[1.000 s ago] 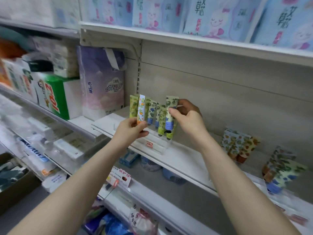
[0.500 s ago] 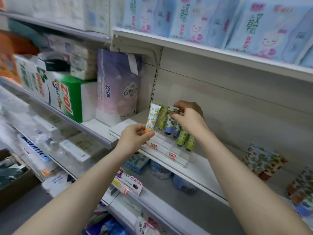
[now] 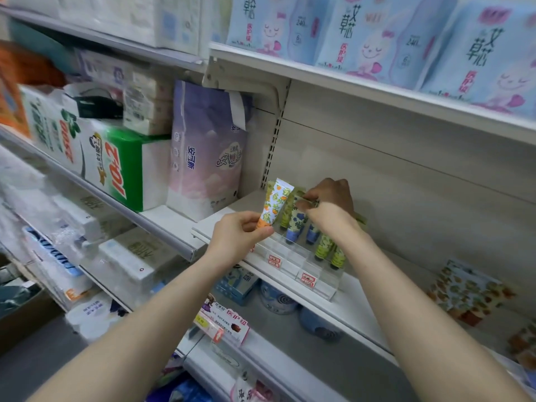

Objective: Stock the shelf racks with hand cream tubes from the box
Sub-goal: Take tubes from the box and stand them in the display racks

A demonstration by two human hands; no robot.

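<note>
An orange-capped hand cream tube (image 3: 274,205) with an orange-and-leaf print on white stands cap down, tilted, its crimped end up, at the left end of a clear stepped acrylic rack (image 3: 304,266) on the white shelf (image 3: 356,288). Two blue-capped floral tubes (image 3: 296,224) sit cap down in the rack's middle slots, and two green-capped tubes (image 3: 330,250) stand at its right end.

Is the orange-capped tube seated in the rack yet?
Not yet: the left hand holds the orange-capped tube cap-down above the clear rack.
</note>
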